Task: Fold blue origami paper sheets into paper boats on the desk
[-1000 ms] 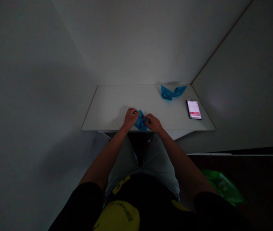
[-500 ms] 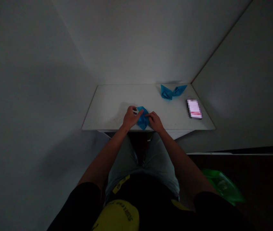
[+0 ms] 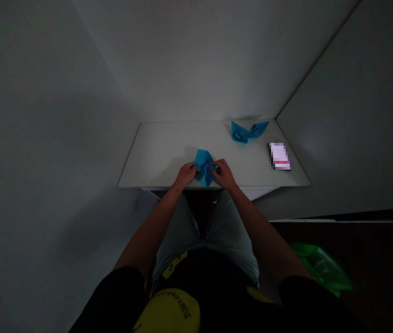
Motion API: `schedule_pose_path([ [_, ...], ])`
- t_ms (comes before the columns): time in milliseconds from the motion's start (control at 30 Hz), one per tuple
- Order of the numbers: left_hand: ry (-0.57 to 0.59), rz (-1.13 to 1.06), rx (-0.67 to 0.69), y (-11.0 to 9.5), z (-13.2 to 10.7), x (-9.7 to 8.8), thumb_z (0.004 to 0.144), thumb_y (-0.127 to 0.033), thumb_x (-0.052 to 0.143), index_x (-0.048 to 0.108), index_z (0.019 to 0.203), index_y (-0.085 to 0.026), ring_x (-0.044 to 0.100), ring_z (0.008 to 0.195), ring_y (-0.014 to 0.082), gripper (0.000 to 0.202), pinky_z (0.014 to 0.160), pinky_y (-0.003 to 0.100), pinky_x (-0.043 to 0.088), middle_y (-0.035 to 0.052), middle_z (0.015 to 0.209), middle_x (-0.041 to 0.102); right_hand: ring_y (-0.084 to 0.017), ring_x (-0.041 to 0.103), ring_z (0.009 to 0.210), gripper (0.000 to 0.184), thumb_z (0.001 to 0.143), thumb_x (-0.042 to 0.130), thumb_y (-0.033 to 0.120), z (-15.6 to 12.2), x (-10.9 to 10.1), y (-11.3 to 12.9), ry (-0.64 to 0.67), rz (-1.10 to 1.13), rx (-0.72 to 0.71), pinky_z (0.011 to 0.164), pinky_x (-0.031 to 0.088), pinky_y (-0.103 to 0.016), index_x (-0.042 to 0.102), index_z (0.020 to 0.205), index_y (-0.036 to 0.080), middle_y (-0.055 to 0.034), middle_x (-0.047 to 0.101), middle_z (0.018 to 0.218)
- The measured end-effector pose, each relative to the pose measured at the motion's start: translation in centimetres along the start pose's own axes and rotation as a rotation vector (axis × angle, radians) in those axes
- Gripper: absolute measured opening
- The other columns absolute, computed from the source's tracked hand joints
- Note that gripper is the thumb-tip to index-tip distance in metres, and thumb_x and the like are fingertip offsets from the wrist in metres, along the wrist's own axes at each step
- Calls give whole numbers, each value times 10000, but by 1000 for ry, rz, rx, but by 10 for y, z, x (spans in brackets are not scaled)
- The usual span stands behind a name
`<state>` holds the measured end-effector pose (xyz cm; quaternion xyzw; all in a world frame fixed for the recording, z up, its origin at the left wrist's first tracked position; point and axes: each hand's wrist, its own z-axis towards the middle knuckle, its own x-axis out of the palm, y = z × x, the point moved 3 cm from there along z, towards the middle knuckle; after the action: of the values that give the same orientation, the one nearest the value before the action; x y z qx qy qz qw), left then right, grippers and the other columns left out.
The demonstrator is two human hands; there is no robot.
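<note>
A folded sheet of blue paper (image 3: 203, 158) is held between both hands near the front edge of the white table (image 3: 162, 148). My left hand (image 3: 186, 175) pinches its left side, thumb on top. On the right side, my right hand (image 3: 224, 173) grips the paper between thumb and fingers. Creases run through the paper, and a pointed part hangs toward me. Two folded blue paper shapes, a left one (image 3: 240, 133) and a right one (image 3: 258, 130), stand side by side at the back right of the table.
A phone (image 3: 279, 156) with a lit, blurred screen lies at the table's right side. Walls rise behind the table and on both sides. On the dark floor at lower right is a green, see-through plastic item (image 3: 321, 268).
My left hand has shifted down and left from the top of the paper to its left edge. The paper has opened out more at its upper part. My right hand has barely moved.
</note>
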<state>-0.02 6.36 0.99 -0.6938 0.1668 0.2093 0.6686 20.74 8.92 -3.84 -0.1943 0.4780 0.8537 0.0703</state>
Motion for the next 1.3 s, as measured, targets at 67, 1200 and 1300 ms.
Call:
schedule_pose_path([
  [67, -8, -111, -47, 3, 2, -3, 982, -337, 549, 719, 838, -181, 726, 790, 221, 271, 807, 342, 584, 75, 854, 767, -177, 567, 745, 295, 985, 632, 362, 0, 0, -1, 4, 20, 6, 718, 550, -362, 766, 1212, 231, -91, 601, 1125],
  [1200, -201, 172, 50, -23, -35, -31, 1097, -342, 471, 635, 897, -205, 668, 908, 223, 293, 863, 310, 485, 59, 937, 734, -178, 471, 670, 424, 937, 511, 631, 27, -50, 26, -297, 512, 362, 611, 486, -295, 364, 773, 269, 11, 393, 716],
  [1300, -254, 187, 38, -20, -33, -36, 1103, -341, 452, 603, 895, -214, 661, 894, 229, 287, 864, 321, 487, 67, 919, 723, -162, 426, 641, 452, 942, 546, 637, 26, -58, 21, -320, 502, 362, 572, 444, -277, 342, 778, 267, 24, 359, 714],
])
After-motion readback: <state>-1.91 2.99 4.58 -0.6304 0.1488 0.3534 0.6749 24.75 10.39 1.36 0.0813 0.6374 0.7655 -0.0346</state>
